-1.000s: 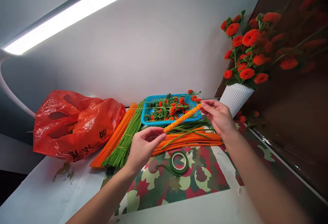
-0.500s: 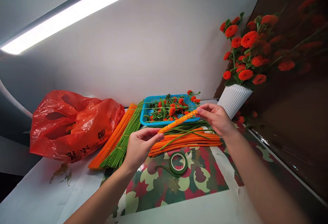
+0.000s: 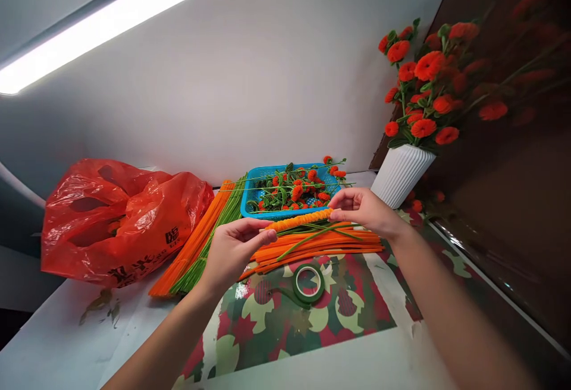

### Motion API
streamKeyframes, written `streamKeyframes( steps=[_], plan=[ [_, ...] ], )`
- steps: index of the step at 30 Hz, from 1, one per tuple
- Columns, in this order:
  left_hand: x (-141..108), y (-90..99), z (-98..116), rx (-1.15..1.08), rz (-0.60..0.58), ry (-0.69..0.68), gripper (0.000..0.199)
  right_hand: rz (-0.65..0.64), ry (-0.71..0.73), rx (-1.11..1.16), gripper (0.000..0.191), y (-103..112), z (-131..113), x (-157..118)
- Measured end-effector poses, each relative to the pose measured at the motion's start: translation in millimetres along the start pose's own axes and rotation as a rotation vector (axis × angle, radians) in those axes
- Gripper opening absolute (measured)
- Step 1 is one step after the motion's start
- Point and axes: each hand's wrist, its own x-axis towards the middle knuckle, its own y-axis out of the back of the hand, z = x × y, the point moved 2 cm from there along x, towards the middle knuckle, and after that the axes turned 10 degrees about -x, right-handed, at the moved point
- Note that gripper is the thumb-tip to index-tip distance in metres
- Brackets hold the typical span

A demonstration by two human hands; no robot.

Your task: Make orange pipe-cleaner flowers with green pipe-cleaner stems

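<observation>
A coiled orange pipe cleaner (image 3: 301, 220) is stretched nearly level between my two hands. My left hand (image 3: 234, 247) pinches its left end between thumb and fingers. At the other end, my right hand (image 3: 363, 210) grips it the same way. Below and behind it lie loose orange pipe cleaners (image 3: 321, 242) with a few green ones across them. A roll of green tape (image 3: 320, 283) rests on the camouflage-patterned sheet (image 3: 285, 330), nearer to me.
Behind my hands is a blue basket (image 3: 244, 200) of small orange flowers. To the left are bundled orange and green stems (image 3: 200, 241) and a red plastic bag (image 3: 147, 217). A white vase (image 3: 404, 173) with orange flowers (image 3: 429, 66) stands at the right.
My right hand has moved left and down, closer to my left hand. The coiled piece now looks shorter and more level. The view has shifted slightly.
</observation>
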Motion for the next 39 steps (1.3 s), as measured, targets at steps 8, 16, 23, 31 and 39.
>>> streamKeyframes(
  steps=[8,16,23,31,39],
  plan=[
    [13.4,12.7,5.7,0.076,-0.055,0.017,0.026,0.032,0.169,-0.41,0.017,-22.3,-10.1,-7.4],
    [17.0,19.4,6.2,0.187,-0.153,-0.106,0.021,-0.429,0.091,-0.318,0.048,-40.2,-13.1,-12.2],
    [12.6,18.6,9.8,0.205,-0.308,-0.221,0.017,-0.867,-0.117,0.237,0.049,-67.8,5.4,-8.9],
    [14.6,17.9,9.9,0.481,-0.3,-0.186,0.034,-0.572,-0.172,0.021,0.024,-81.8,-1.5,-13.9],
    [13.2,14.3,3.4,0.534,-0.198,-0.011,0.048,-0.041,0.157,-0.882,0.032,-90.2,-17.0,-22.9]
  ],
)
